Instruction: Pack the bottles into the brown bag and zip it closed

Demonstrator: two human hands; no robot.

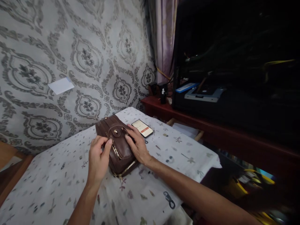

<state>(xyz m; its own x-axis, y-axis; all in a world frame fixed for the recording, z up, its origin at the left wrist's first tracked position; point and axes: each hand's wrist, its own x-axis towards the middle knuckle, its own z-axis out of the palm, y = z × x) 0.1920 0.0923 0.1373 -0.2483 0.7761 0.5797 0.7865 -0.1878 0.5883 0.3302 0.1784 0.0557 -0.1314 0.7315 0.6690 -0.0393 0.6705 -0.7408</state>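
A brown leather bag (122, 144) with gold zips and a round metal fitting lies on the cloth-covered table. My left hand (99, 153) is at the near left part of it, thumb and forefinger pinched at its surface beside the short gold zip (116, 151). Over the bag's right side rests my right hand (137, 142), its fingers bent and gripping the leather near the end of a thin curved handle (114, 126). What exactly sits between the fingertips of either hand is partly hidden. Just beyond the right hand lies a phone (142, 128) with a lit screen.
A patterned white cloth (77, 175) covers the table, which stands against a wallpapered wall (89, 56). To the right are a dark red desk (187, 114), a partly open drawer (185, 129) and a large black screen (234, 37). A small dark bottle (163, 97) stands on the desk.
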